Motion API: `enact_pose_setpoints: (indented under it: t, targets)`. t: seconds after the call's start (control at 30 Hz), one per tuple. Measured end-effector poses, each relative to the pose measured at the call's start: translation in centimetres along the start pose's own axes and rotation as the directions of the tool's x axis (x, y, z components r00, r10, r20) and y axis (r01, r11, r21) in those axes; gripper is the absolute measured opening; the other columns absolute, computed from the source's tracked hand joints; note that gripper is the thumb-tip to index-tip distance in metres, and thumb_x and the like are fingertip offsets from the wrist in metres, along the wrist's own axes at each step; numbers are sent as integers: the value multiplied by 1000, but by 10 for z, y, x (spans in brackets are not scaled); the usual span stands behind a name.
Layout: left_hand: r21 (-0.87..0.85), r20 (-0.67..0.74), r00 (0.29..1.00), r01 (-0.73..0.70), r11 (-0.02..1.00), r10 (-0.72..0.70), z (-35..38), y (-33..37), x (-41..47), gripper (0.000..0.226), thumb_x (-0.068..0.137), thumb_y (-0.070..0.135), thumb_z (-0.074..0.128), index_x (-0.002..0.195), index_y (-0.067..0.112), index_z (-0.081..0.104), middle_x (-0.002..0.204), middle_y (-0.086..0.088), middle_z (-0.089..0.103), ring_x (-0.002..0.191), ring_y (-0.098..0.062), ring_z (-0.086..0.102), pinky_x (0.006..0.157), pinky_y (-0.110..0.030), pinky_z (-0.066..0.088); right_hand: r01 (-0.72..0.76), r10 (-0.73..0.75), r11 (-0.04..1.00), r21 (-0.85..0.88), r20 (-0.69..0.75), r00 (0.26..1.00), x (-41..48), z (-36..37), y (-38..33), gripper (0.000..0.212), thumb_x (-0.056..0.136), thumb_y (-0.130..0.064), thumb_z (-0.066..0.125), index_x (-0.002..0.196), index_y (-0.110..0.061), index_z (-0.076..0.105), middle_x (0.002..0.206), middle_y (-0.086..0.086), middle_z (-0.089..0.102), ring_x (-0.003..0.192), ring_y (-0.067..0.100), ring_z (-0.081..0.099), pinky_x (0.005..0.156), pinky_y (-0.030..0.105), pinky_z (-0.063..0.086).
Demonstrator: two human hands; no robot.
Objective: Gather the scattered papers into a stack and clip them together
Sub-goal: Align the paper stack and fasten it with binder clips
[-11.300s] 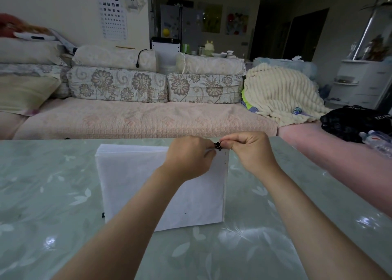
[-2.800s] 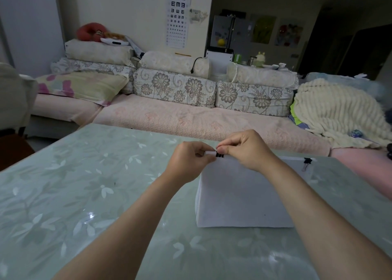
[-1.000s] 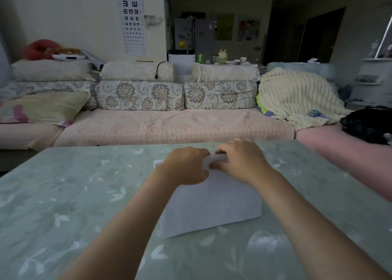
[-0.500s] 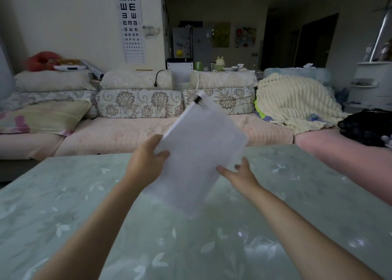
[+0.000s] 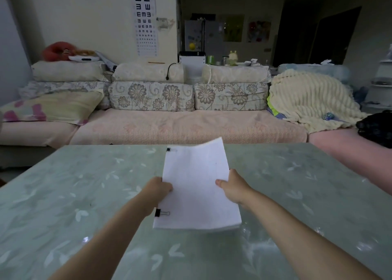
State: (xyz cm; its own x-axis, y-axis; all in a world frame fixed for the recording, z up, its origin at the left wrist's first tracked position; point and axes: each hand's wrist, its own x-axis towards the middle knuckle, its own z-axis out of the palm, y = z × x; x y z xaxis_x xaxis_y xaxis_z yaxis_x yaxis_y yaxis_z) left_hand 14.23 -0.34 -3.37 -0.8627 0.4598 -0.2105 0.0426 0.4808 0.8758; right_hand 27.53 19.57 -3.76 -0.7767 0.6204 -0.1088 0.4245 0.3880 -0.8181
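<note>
A white stack of papers (image 5: 196, 186) is held just above the glass table (image 5: 63, 195), long side pointing away from me. Two black binder clips sit on its left edge: one near the far corner (image 5: 169, 149), one near the close corner (image 5: 158, 212). My left hand (image 5: 157, 189) grips the stack's left edge between the clips. My right hand (image 5: 232, 187) grips the right edge, thumb on top of the sheets. The far right corner curls upward.
A long sofa (image 5: 169, 127) with floral cushions runs along the table's far edge. A cream blanket (image 5: 309, 101) and a black bag (image 5: 375, 127) lie at the right. An eye chart (image 5: 145, 19) hangs on the wall.
The stack was flat on the table with both hands at a clip on its top edge. It was lifted, turned, and is now held by both side edges, lower and nearer the table.
</note>
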Motion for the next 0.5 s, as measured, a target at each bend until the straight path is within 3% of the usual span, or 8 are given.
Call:
enact_pose_setpoints:
  t: [0.13,0.2,0.27,0.3,0.37,0.5]
  targets:
    - [203,106,989,83,976,-106,5,-22,1,9,82,9,61,83,1,57,78,-16,56,65,-26,56,58,-28,46,-116,122,985,-129,44,992,4,17,27,48,94,-33,63,129,-4,48,134,11,55,119,29,55,100,36,46]
    - [374,127,987,47,926,-101,6,-29,-1,11,78,12,61,74,5,54,69,-11,53,58,-23,53,54,-24,42,-144,160,970,-198,65,985,4,21,35,40,92,-36,65,114,-5,54,117,9,61,103,27,61,89,33,52]
    - [524,100,993,-2,852,-59,4,-32,-2,13,79,17,64,77,8,55,75,-6,53,66,-25,57,56,-22,41,-151,175,941,-302,54,983,2,20,36,39,89,-42,66,105,-7,56,107,6,63,94,25,63,75,28,50]
    - [563,72,997,-26,826,-18,3,-33,-1,15,80,20,65,85,8,56,83,-6,52,74,-26,59,60,-23,41,-144,166,921,-361,32,986,1,19,36,43,87,-45,67,108,-8,59,110,7,64,97,25,64,76,29,50]
    - [557,41,998,-61,828,46,4,-34,1,24,82,25,66,94,6,56,92,-7,51,82,-27,58,65,-27,41,-139,142,880,-454,-26,989,2,20,36,55,86,-49,65,121,-7,57,124,10,58,110,28,61,86,31,49]
    - [405,42,999,-26,914,10,9,-35,1,24,84,29,64,77,10,50,77,-3,53,70,-21,55,63,-28,45,-96,102,904,-417,-9,995,2,30,39,45,87,-39,57,123,-12,56,126,11,60,110,32,61,92,36,52]
